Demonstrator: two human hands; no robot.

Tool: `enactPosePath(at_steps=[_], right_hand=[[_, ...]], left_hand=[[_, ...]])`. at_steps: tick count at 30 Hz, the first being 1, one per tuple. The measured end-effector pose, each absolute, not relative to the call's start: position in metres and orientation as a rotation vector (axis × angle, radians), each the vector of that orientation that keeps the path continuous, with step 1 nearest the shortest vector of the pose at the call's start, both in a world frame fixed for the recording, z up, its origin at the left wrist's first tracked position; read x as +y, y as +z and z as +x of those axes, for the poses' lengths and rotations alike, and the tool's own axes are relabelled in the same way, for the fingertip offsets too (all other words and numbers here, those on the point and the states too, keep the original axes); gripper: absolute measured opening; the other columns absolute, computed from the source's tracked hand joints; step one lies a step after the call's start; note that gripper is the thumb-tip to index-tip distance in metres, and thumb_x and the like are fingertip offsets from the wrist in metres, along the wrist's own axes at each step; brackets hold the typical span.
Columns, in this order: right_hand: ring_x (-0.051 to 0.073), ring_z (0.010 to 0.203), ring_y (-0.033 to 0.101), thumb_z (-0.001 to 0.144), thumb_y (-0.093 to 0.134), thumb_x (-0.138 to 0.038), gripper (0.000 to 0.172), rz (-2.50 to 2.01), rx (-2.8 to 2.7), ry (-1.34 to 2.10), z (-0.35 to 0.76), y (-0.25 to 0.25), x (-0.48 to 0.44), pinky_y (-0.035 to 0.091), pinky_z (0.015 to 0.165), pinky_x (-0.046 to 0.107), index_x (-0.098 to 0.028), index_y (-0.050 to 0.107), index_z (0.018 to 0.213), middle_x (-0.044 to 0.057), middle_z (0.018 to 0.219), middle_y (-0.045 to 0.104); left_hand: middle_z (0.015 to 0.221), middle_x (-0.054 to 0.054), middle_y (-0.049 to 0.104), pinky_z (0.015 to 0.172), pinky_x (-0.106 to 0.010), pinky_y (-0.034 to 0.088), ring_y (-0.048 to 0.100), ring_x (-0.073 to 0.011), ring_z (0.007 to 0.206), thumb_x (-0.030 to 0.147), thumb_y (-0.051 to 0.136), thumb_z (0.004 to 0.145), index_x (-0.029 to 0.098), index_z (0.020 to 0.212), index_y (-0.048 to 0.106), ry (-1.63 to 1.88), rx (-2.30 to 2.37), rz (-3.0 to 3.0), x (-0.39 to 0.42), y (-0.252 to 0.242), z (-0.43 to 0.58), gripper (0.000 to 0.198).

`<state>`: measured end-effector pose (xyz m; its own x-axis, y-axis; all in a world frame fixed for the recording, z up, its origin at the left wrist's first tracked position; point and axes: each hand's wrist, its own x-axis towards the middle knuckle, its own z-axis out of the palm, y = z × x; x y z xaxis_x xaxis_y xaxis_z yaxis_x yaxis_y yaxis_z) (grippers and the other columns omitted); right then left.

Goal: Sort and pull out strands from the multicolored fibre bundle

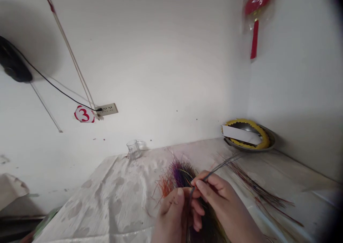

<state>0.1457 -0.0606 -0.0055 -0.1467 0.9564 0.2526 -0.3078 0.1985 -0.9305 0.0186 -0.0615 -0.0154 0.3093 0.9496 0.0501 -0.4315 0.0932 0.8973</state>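
Observation:
Close together at the lower middle, my left hand [171, 214] and my right hand [219, 196] both pinch thin dark strands [223, 163]. The strands run from the fingertips up and to the right, and also hang down between the hands. Thumb and forefinger are closed on them on each side. Just behind and beneath the hands lies a bundle of fine coloured fibres [178, 175], with purple, black and orange tips. The hands hide its lower part. To the right of my right hand, a loose bunch of long dark and reddish strands [258, 186] rests on the table.
A pale patterned cloth [125, 193] covers the table. Near the wall stands a clear glass mug [134, 150]. At the back right corner, a metal pan [271, 137] holds a yellow jagged-edged ring [264, 132] and a white strip [241, 134]. A power socket [108, 109] is on the wall.

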Motion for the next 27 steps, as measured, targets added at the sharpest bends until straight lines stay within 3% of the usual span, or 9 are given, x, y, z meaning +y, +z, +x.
enactPosePath(at_steps=[4,10,22,27], right_hand=[[0.011,0.048,0.048,0.087,0.058,-0.044,0.027,-0.784,-1.072,1.253,0.155,-0.016,-0.053,0.040,0.046,0.023,-0.018,0.059,0.081,-0.005,0.058,0.050],[0.012,0.059,0.048,0.084,0.063,-0.045,0.027,-0.871,-1.044,1.175,0.172,-0.017,-0.050,0.040,0.055,0.024,-0.018,0.063,0.079,0.000,0.073,0.060],[0.011,0.056,0.048,0.085,0.062,-0.040,0.023,-0.808,-1.045,1.212,0.170,-0.008,-0.056,0.040,0.051,0.021,-0.019,0.064,0.076,-0.002,0.063,0.057],[0.011,0.055,0.049,0.082,0.064,-0.040,0.022,-0.824,-0.988,1.208,0.160,-0.007,-0.059,0.040,0.050,0.021,-0.019,0.065,0.076,-0.002,0.063,0.059]], left_hand=[[0.075,-0.011,0.071,0.063,-0.030,0.045,0.064,-0.0180,0.062,0.054,0.069,0.073,0.011,0.088,0.074,1.037,0.563,0.931,-0.061,-0.012,0.013,0.045],[0.079,-0.012,0.072,0.069,-0.033,0.045,0.064,-0.0210,0.071,0.052,0.066,0.077,0.013,0.091,0.075,1.068,0.678,1.001,-0.062,-0.012,0.007,0.042],[0.078,-0.009,0.069,0.070,-0.032,0.044,0.061,-0.0199,0.070,0.052,0.057,0.083,0.014,0.091,0.071,1.030,0.817,1.199,-0.064,-0.013,0.015,0.041],[0.074,-0.005,0.063,0.066,-0.027,0.043,0.055,-0.0157,0.068,0.044,0.065,0.080,0.015,0.082,0.068,1.087,0.868,1.343,-0.058,-0.025,0.021,0.029]])
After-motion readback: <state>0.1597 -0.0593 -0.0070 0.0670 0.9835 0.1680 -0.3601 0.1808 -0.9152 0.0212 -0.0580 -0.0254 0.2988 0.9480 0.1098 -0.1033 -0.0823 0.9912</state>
